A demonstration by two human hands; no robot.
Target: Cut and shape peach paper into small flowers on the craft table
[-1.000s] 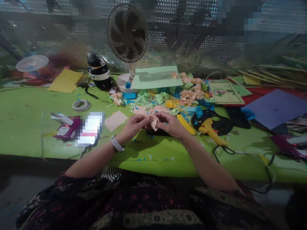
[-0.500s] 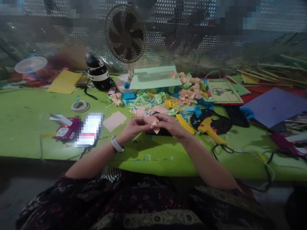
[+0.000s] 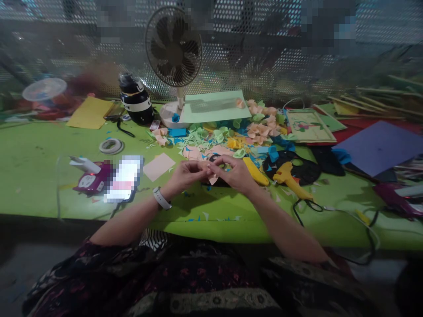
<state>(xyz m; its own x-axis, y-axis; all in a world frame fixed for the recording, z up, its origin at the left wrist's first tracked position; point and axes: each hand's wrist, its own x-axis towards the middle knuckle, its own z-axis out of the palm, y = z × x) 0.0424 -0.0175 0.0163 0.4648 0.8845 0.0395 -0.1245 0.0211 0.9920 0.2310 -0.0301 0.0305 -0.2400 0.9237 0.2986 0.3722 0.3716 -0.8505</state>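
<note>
A small piece of peach paper [image 3: 213,178] is pinched between my two hands, its lower tip poking out below the fingers. My left hand [image 3: 187,175] grips it from the left with thumb and fingers together; a white watch band circles that wrist. From the right, my right hand [image 3: 235,175] presses thumb and forefinger on the same paper, hiding most of it. Behind the fingers part of a black scissors-like handle [image 3: 216,159] shows; its kind is unclear. A flat peach paper square [image 3: 159,167] lies left of my hands.
A yellow glue gun [image 3: 292,180] with a cord lies to the right. Paper flowers and scraps [image 3: 218,136] are heaped behind my hands. A lit phone [image 3: 124,178], tape roll [image 3: 111,145], dark bottle [image 3: 135,103] and fan [image 3: 173,48] stand or lie on the left and back.
The peach paper has been turned or folded smaller between my fingers, so less of it shows. My fingertips have come closer together; the dark loop behind them is now visible.
</note>
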